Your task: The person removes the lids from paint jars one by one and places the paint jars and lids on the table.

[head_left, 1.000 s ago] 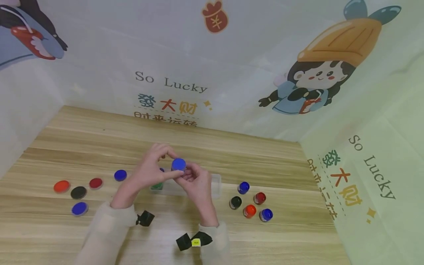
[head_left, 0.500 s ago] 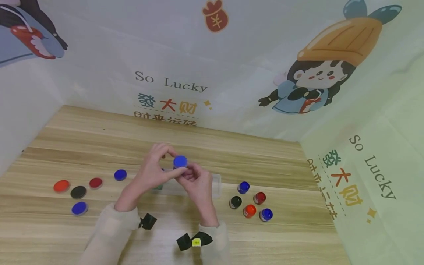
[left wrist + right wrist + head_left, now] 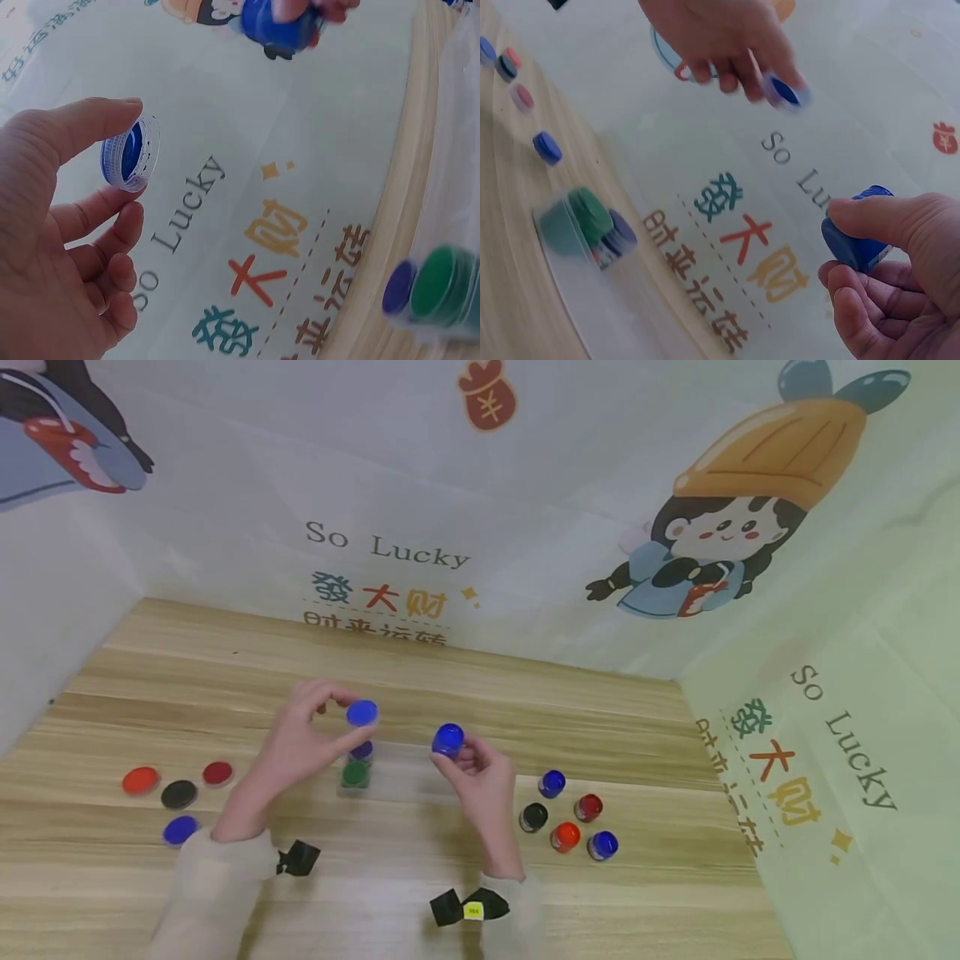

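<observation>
Between thumb and forefinger, my left hand [image 3: 288,743] pinches a blue screw lid [image 3: 362,713]; the left wrist view shows its clear ribbed rim and blue inside. My right hand [image 3: 487,793] grips a small blue paint jar [image 3: 448,740], its top uncovered, held up and apart from the lid. Both are above a clear plastic box [image 3: 408,768] on the table. Inside the box's left end sit a green-lidded jar [image 3: 356,773] and a purple-blue-lidded jar [image 3: 362,750]. Another blue lid [image 3: 547,148] lies on the table beside the box, hidden behind my left hand in the head view.
Loose lids lie at the left: orange-red [image 3: 140,781], black [image 3: 179,794], dark red [image 3: 218,773] and blue [image 3: 181,831]. Several lidless paint jars, among them a black jar [image 3: 534,817] and an orange jar [image 3: 566,837], stand at the right. A printed cloth [image 3: 525,527] walls the table.
The blue lid has come off the jar. My left hand has moved left with the lid, my right hand right with the jar, uncovering the box and its two lidded jars.
</observation>
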